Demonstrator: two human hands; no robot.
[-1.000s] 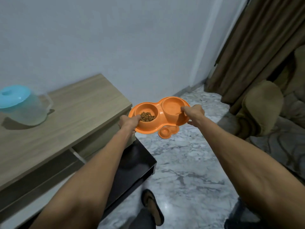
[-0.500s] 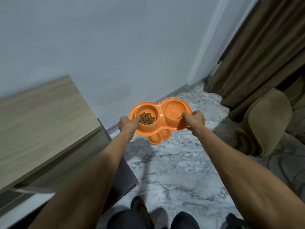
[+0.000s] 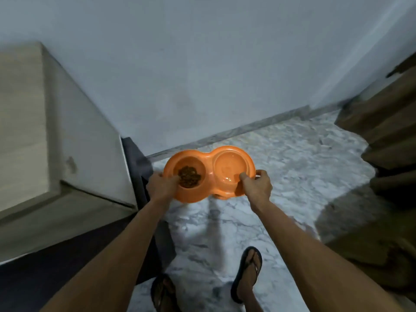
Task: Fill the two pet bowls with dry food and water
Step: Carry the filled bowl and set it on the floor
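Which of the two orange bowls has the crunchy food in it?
The left bowl, beside the left hand, holds the brown dry food. The right bowl, by the right hand, has no kibble, only a wet-looking shine.

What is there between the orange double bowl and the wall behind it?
In the head view, only bare marble floor and the skirting strip lie between the orange double bowl and the wall.

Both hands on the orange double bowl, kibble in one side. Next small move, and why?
Probably lower it level onto the marble floor near the wall. The left hand and right hand hold the orange double bowl in the air by its near rim; the kibble fills the left well and the right well glistens, likely with water, so tilting risks a spill.
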